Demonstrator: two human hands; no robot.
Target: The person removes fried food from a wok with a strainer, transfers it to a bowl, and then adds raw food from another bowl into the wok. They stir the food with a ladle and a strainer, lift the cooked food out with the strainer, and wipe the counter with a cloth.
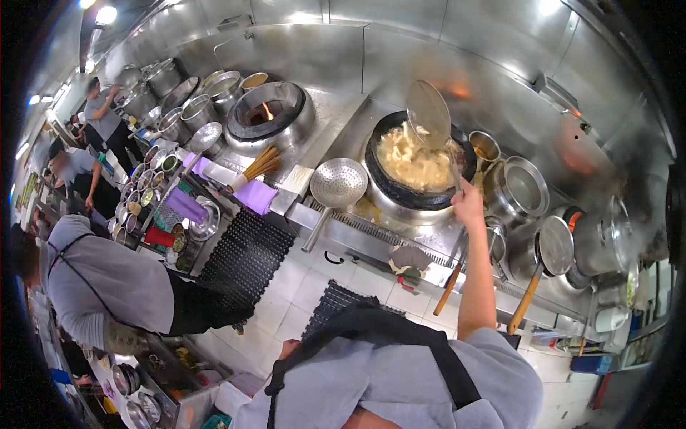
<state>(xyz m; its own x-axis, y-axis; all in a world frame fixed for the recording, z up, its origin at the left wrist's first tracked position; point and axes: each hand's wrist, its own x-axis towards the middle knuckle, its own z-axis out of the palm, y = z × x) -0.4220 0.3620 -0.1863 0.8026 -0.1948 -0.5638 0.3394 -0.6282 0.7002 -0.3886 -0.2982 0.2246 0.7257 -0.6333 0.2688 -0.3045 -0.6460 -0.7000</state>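
Note:
My right hand [468, 203] is closed around the handle of a round wire-mesh skimmer [426, 107]. The skimmer's disc is tilted up over the far side of a wok [373, 170], with its lower edge at the food. Pale, light-brown pieces of food [411, 161] fill the wok in bubbling liquid, and I cannot make out their kind. My left hand [289, 348] hangs low beside my body, mostly hidden by my clothing. Its fingers do not show well enough to tell what they do. A perforated ladle [339, 183] rests on the stove edge left of the wok.
Another burner [269, 113] with a flame stands to the left, beside a bamboo brush [261, 163] and a purple cloth [255, 196]. Pots and a strainer [556, 246] with a wooden handle crowd the right. A co-worker [114, 279] bends over at left; others stand farther back.

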